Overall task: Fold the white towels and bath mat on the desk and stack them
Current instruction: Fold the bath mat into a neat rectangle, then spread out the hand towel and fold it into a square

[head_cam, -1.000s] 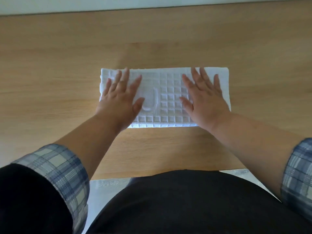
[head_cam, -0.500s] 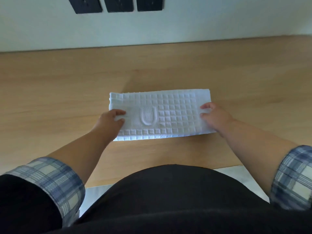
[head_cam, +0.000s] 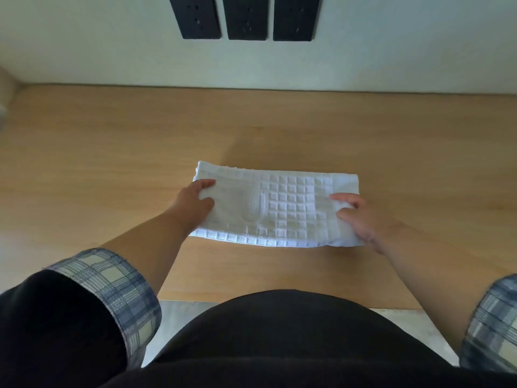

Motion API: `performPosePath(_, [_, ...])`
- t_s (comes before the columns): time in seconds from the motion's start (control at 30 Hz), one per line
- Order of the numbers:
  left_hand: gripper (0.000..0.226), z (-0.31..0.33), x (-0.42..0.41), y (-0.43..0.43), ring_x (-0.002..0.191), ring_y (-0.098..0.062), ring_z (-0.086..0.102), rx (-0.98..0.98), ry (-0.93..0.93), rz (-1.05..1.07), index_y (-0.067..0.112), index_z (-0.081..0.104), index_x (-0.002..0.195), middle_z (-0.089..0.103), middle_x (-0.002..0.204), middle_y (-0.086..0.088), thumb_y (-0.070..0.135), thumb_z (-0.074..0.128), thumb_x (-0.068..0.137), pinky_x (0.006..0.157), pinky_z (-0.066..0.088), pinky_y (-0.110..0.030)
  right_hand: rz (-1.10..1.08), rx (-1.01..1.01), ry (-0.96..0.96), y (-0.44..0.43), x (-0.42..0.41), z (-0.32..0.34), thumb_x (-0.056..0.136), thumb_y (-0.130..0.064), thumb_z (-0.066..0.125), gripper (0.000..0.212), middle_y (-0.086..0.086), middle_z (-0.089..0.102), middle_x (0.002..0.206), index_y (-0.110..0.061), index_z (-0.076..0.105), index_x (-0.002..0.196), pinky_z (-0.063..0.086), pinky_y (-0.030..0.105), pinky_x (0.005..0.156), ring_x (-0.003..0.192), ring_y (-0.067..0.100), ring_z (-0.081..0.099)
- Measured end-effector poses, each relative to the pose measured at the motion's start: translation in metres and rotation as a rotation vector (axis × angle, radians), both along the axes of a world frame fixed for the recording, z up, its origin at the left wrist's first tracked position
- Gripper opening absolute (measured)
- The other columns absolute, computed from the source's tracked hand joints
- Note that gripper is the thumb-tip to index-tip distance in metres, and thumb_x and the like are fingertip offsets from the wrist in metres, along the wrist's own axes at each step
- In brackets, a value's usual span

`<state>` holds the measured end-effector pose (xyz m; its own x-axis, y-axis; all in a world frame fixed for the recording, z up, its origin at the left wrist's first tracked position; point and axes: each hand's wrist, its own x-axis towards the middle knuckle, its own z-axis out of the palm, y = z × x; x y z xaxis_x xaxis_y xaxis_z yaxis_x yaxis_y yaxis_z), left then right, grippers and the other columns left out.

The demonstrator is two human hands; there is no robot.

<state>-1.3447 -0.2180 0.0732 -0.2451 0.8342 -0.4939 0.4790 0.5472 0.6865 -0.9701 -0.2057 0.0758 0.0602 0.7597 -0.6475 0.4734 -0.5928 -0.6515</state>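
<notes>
The folded bath mat [head_cam: 279, 208], soft, thick and probably light, sags over the tabletop [head_cam: 112, 163], its short ends pinched by left hand [head_cam: 195, 204] and right hand [head_cam: 361, 217].

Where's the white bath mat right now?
The folded mat is mid-desk, gripped at its ends by the left hand and right hand, below the wall's three black plates.
</notes>
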Motion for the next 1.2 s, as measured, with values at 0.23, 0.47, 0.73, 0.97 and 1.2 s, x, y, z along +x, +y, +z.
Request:
performPosePath(0.23, [0.055, 0.037, -0.07, -0.014, 0.074, 0.01, 0.051, 0.103, 0.2, 0.062, 0.045, 0.057, 0.134, 0.048, 0.116, 0.015, 0.022, 0.06, 0.084, 0.055, 0.034, -0.006, 0.178, 0.16, 0.083, 0.024, -0.078, 0.032, 0.082, -0.032, 0.057, 0.055, -0.02, 0.047, 0.142, -0.076, 0.05, 0.114, 0.053, 0.027, 0.084, 0.116, 0.005, 0.056])
performPosePath(0.47, [0.048, 0.066, -0.215, -0.004, 0.083, -0.004, 0.058, 0.103, 0.216, 0.137, 0.048, 0.058, 0.126, 0.059, 0.123, 0.004, 0.022, 0.06, 0.085, 0.061, 0.043, -0.02, 0.242, 0.272, 0.071, 0.055, -0.225, 0.059, 0.086, -0.033, 0.061, 0.065, -0.034, 0.053, 0.111, -0.069, 0.034, 0.134, 0.052, 0.02, 0.058, 0.082, -0.003, 0.064])
performPosePath(0.73, [0.05, 0.069, -0.363, 0.083, 0.074, -0.005, 0.056, 0.145, 0.28, 0.018, 0.045, 0.055, 0.131, 0.058, 0.102, 0.011, 0.019, 0.059, 0.088, 0.058, 0.043, -0.02, 0.193, 0.347, -0.031, 0.112, -0.375, 0.051, 0.086, -0.032, 0.06, 0.063, -0.022, 0.059, 0.101, -0.063, 0.036, 0.136, 0.056, 0.033, 0.054, 0.067, 0.011, 0.063])
performPosePath(0.97, [0.051, 0.037, -0.442, 0.142, 0.081, -0.017, 0.063, 0.105, 0.178, 0.033, 0.051, 0.056, 0.127, 0.06, 0.099, 0.01, 0.018, 0.055, 0.088, 0.067, 0.053, -0.026, 0.149, 0.234, -0.098, 0.166, -0.452, 0.029, 0.076, -0.022, 0.043, 0.075, -0.013, 0.049, 0.134, -0.056, 0.033, 0.143, 0.044, 0.022, 0.049, 0.069, 0.004, 0.058])
performPosePath(1.2, [0.061, -0.013, -0.477, 0.159, 0.112, -0.033, 0.059, -0.059, 0.418, -0.108, 0.036, 0.039, 0.15, 0.039, 0.148, -0.012, 0.026, 0.062, 0.095, 0.093, 0.053, -0.042, 0.186, 0.117, -0.338, 0.182, -0.48, -0.007, 0.09, -0.005, 0.039, 0.075, 0.001, 0.034, 0.158, -0.042, 0.025, 0.155, 0.053, 0.024, 0.057, 0.094, 0.023, 0.064])
